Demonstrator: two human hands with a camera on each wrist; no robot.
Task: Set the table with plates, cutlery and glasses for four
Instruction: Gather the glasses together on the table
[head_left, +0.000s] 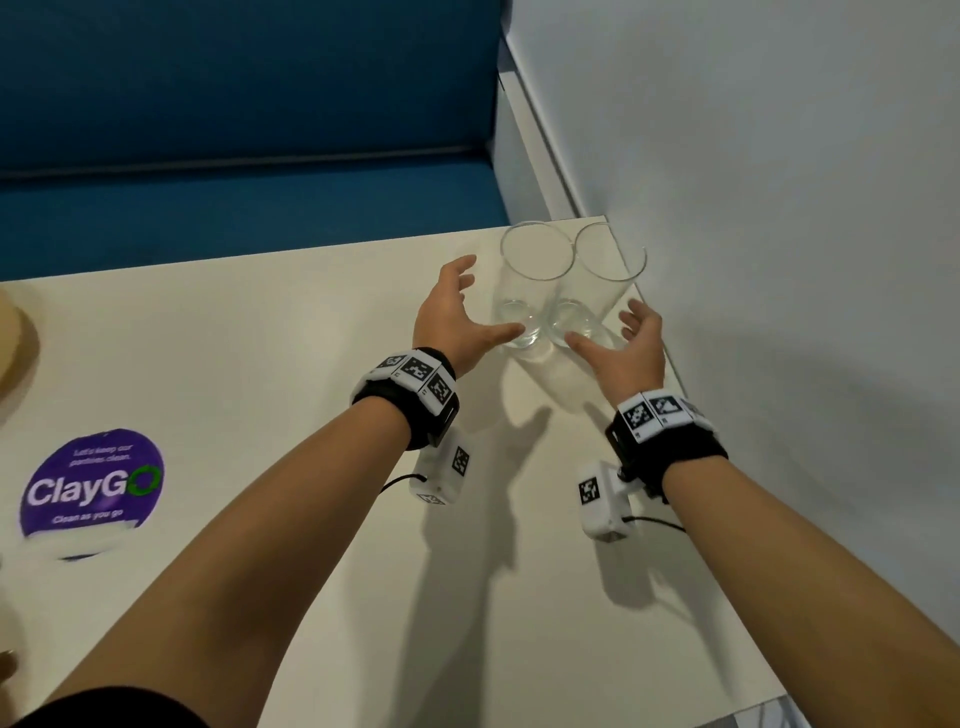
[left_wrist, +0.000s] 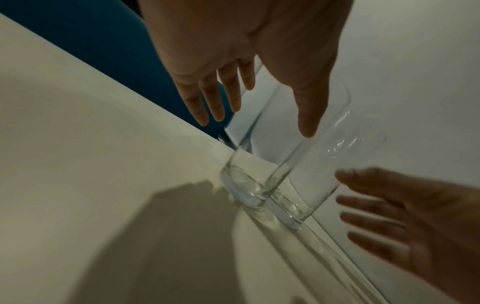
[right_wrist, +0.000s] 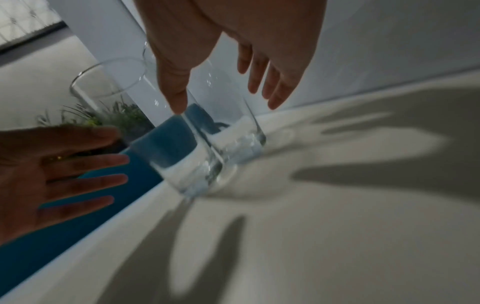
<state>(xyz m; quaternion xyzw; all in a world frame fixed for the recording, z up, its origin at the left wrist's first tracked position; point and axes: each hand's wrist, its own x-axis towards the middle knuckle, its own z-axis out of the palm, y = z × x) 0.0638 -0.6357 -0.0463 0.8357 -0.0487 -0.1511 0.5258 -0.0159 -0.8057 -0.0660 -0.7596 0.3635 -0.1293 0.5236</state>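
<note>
2 clear, smooth drinking glasses stand upright at the table's far right corner, touching or nearly touching each other – left glass (head_left: 535, 291) and right glass (head_left: 602, 291). Both are tall, round tumblers with thin rims and thick bases, widening slightly upward, empty. The table (head_left: 260, 364) has a matte cream top with a straight edge; hard hand shadows fall on it near the glasses. The right glass sits just beside the pale grey wall (head_left: 779, 208).

Left hand (head_left: 457, 317) is just left of the left glass – fingers straight and spread wide, thumb stretched toward the glass base, holding nothing; whether the thumb tip touches the glass cannot be told. Right hand (head_left: 628, 348) is just right of the right glass, also spread wide and not gripping, thumb pointing at the base, contact unclear.

Behind the glasses is a blue upholstered bench (head_left: 234, 130). Well left of the glasses, a round purple "ClayGo" sticker (head_left: 91, 486) lies flat on the table.
</note>
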